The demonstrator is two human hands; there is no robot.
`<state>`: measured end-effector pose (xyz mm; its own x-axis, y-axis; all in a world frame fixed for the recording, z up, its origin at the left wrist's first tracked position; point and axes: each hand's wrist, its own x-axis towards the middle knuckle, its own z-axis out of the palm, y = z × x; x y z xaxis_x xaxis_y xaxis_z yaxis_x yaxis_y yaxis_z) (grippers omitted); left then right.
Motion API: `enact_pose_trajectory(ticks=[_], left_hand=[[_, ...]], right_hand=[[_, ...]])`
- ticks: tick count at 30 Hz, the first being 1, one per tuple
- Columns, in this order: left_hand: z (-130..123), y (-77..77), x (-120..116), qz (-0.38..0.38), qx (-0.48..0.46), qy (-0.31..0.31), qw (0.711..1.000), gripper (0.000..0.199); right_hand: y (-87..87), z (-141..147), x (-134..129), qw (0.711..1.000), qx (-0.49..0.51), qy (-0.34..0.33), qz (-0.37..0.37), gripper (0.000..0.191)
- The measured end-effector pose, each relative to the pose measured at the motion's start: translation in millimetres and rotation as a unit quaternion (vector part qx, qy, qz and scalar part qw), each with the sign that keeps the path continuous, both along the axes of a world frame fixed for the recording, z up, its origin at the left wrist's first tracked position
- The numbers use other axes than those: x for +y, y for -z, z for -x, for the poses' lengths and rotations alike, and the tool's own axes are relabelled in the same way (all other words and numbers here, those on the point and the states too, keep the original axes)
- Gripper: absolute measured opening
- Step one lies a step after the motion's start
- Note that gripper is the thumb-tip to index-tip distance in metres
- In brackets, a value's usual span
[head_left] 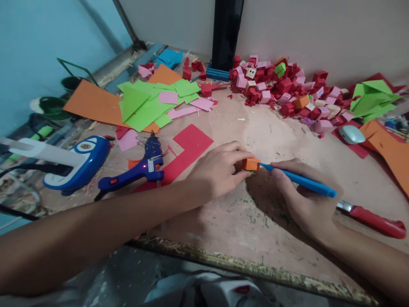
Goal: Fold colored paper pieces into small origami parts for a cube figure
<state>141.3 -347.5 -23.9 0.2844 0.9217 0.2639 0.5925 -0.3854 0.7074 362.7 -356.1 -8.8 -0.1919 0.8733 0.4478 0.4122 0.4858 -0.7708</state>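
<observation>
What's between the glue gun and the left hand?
In the head view, red paper and a thin red scrap lie between the glue gun and left hand.

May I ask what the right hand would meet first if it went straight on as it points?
Probably the orange block in the left hand, where the blue pen points; depth is unclear.
</observation>
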Motion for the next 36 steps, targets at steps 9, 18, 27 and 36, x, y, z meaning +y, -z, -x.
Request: enact_pose_trajectory(ticks=[9,18,27,36], left_hand=[[0.8,1.1,0.1,-0.001,-0.009,0.005,1.000,0.032],[-0.2,1.0,-0.3,0.002,-0.007,0.007,1.000,0.033],[0.0,2.9,1.2,-0.002,-0.004,0.007,1.000,0.033],[0.3,4.0,1.1,-0.015,-0.016,0.010,1.000,0.032]], right_hand=[[-0.7,-0.7,-0.3,0.998,-0.044,-0.042,-0.016,0.010],[-0.4,-0.8,0.2,0.997,-0.055,-0.056,-0.010,0.011],[-0.8,-1.3,0.4,0.997,-0.055,-0.058,-0.001,0.012],[0.7,-1.6,-0.3,0.997,-0.057,-0.054,0.001,0.012]])
